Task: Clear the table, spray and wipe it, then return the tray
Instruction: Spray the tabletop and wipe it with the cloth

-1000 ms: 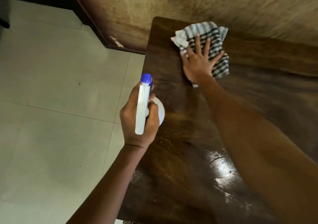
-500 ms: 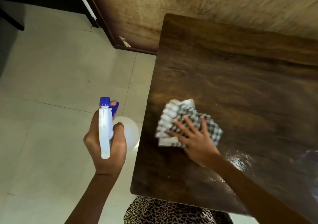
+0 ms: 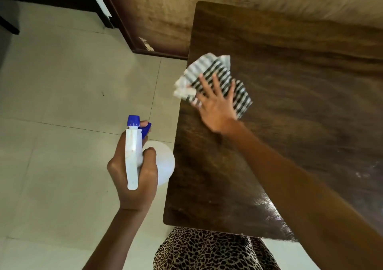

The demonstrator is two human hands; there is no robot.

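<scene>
Table [image 3: 290, 108]: right hand [image 3: 215, 106] flat, fingers spread, on cloth [image 3: 209, 68]; left hand [image 3: 134, 197] grips spray bottle [image 3: 132, 155]

The surface [image 3: 290, 108] was dark grained wood, glossy and wet-looking near its front edge. The cloth [image 3: 223, 83] was soft checked woven fabric. The spray bottle [image 3: 132, 155] was smooth white plastic, blue-capped. The floor [image 3: 62, 95] was pale matt tile.
</scene>
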